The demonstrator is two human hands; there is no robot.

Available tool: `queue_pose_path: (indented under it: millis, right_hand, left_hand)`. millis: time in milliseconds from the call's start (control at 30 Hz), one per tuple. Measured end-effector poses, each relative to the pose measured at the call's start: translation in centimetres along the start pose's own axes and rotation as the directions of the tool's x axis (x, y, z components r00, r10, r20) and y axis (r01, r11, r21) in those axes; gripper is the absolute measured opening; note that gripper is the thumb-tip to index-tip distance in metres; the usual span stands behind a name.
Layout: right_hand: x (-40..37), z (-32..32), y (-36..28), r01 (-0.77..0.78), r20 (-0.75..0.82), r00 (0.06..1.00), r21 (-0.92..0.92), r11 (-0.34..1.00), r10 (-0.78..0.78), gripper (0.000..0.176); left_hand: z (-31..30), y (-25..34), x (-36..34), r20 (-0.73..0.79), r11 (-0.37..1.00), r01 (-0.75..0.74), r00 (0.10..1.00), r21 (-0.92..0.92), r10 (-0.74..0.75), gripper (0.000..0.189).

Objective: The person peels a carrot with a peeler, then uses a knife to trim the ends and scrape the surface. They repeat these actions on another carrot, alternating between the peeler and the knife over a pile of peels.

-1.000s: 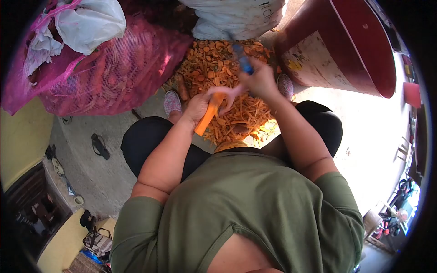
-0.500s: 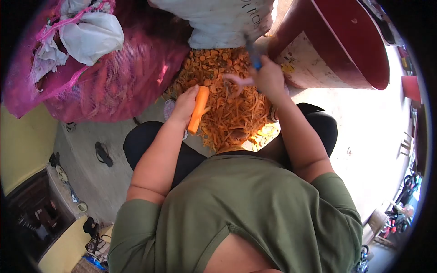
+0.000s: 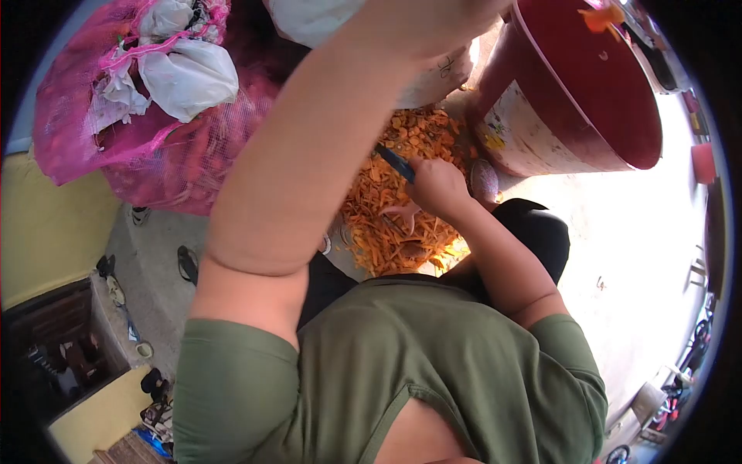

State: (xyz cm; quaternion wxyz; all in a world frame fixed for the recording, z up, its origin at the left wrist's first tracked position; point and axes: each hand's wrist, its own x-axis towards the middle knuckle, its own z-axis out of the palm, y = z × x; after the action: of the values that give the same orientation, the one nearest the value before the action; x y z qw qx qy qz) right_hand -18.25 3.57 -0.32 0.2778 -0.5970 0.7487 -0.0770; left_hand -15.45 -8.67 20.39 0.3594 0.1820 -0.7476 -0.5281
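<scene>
My left arm reaches up and across to the far right, and my left hand [image 3: 471,17] is cut off by the top edge, so its fingers are hidden. Just beyond it, an orange carrot [image 3: 601,18], blurred, shows against the inside of the large red bucket [image 3: 533,62], apart from the hand. My right hand [image 3: 439,187] is closed around a blue-handled tool [image 3: 397,163], whose head I cannot make out clearly. Below both arms lies a heap of orange carrot peelings and round slices [image 3: 379,240] on the ground between my legs.
A pink mesh sack [image 3: 170,174] full of carrots stands at the left, with white plastic [image 3: 189,77] at its mouth. Behind the heap is a white sack [image 3: 309,19], partly covered by my arm. A dark sandal [image 3: 188,264] lies on the floor at left.
My left hand has swung from above the heap up to the right, and the carrot it held is now over the bucket, away from the hand. My right hand has lowered with the tool.
</scene>
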Motion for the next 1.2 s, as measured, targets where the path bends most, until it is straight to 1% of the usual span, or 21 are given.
queue_pose_path:
  millis: [67,133,200,233,267,300,333,367,400,433,533,633,667,733,767,800,900,1000,1100,1133,1200]
  right_hand:
    - [-1.0,-0.6,-0.3,0.052,0.013,0.999,-0.016,0.999,-0.052,0.020]
    - [-1.4,-0.6,-0.2,0.087,0.022,0.996,-0.036,0.996,-0.086,0.020]
    - [-1.6,-0.2,-0.3,0.105,0.032,0.994,-0.057,0.993,-0.104,0.020]
    - [-1.6,-0.3,-0.6,0.100,0.070,0.993,-0.054,0.994,-0.096,0.021]
    - [-1.6,-0.7,-1.0,0.095,0.107,0.990,-0.054,0.994,-0.089,0.022]
    - [-1.5,-0.9,-1.3,0.092,0.145,0.986,-0.055,0.994,-0.083,0.022]
    - [-1.2,-0.7,-1.5,0.104,0.155,0.983,-0.062,0.993,-0.093,0.023]
    - [-1.0,-0.5,-1.5,0.116,0.166,0.981,-0.069,0.991,-0.103,0.024]
    - [-0.7,-0.3,-1.6,0.128,0.179,0.977,-0.076,0.989,-0.112,0.024]
    - [-0.5,-0.2,-1.8,0.120,0.177,0.979,-0.076,0.990,-0.105,0.026]
    - [0.0,-0.2,-2.4,0.124,0.179,0.978,-0.072,0.990,-0.109,0.030]
    - [0.3,-0.5,-2.7,0.161,0.178,0.973,-0.063,0.985,-0.147,0.030]
    - [0.5,-0.2,-2.7,0.160,0.164,0.975,-0.059,0.985,-0.148,0.030]
    - [0.7,0.2,-2.6,0.172,0.141,0.977,-0.053,0.984,-0.163,0.027]
    - [0.6,0.3,-2.5,0.185,0.133,0.975,-0.052,0.981,-0.176,0.026]
    - [0.5,0.3,-2.4,0.197,0.126,0.974,-0.052,0.979,-0.189,0.024]
    - [0.6,0.3,-2.4,0.151,0.130,0.981,-0.060,0.987,-0.142,0.024]
    - [0.5,-0.5,-2.0,0.141,0.077,0.987,-0.020,0.990,-0.139,0.024]
    - [0.7,-2.3,-1.5,0.123,0.007,0.992,-0.043,0.991,-0.123,0.023]
    - [0.6,-3.3,-1.3,0.101,-0.009,0.995,-0.029,0.995,-0.101,0.025]
    - [0.3,-4.9,-0.9,0.068,-0.106,0.993,0.101,0.993,-0.057,0.019]
  left_hand:
    - [-5.5,-4.1,-2.2,0.038,0.852,-0.184,0.981,0.491,0.191,0.025]
    - [-10.2,-6.9,-4.2,-0.270,0.908,-0.125,0.931,0.401,0.247,0.021]
    - [-20.9,-11.0,-7.1,-0.684,0.899,0.159,0.706,0.407,0.184,0.020]
    - [-27.6,-14.1,-8.8,-0.811,0.770,0.370,0.499,0.520,0.307,0.022]
    - [-32.7,-16.8,-10.8,-0.924,0.920,0.255,0.318,0.298,0.211,0.022]
    - [-33.0,-16.5,-11.8,-0.971,0.876,0.432,0.192,0.215,0.143,0.019]
    - [-33.6,-17.1,-13.1,-0.959,0.743,0.625,0.273,0.241,0.081,0.025]
    - [-34.5,-17.7,-13.2,-0.886,0.486,0.778,0.463,0.399,-0.015,0.029]
    - [-34.9,-18.0,-13.1,-0.788,0.192,0.804,0.592,0.563,-0.171,0.035]
    - [-35.4,-18.4,-12.8,-0.678,-0.094,0.699,0.639,0.709,-0.363,0.040]
    - [-35.8,-19.9,-10.4,-0.487,-0.170,0.466,0.737,0.869,-0.469,0.054]
    - [-34.0,-18.0,-9.8,-0.462,0.118,0.527,0.816,0.842,-0.348,0.054]
    - [-39.5,-23.3,-10.7,-0.423,0.438,0.444,0.894,0.782,-0.151,0.057]
    - [-35.1,-19.1,-9.3,-0.650,0.759,0.619,0.664,0.201,-0.370,0.054]
    - [-33.4,-17.6,-8.7,-0.667,0.795,0.590,0.534,-0.145,-0.519,0.053]
    - [-34.5,-19.2,-8.5,-0.685,0.882,0.438,0.590,-0.173,-0.427,0.051]
    - [-40.4,-25.4,-8.1,-0.801,0.800,0.600,0.478,-0.002,-0.360,0.055]
    - [-40.7,-24.9,-8.6,-0.617,0.809,0.497,0.541,-0.313,-0.571,0.051]
    - [-38.7,-22.5,-10.8,-0.650,0.889,0.298,0.607,-0.347,-0.458,0.046]
    - [-36.1,-20.4,-12.0,-0.686,0.964,0.110,0.684,-0.242,-0.250,0.043]
    - [-29.0,-14.5,-14.4,-0.730,0.985,0.101,0.662,-0.140,-0.171,0.044]
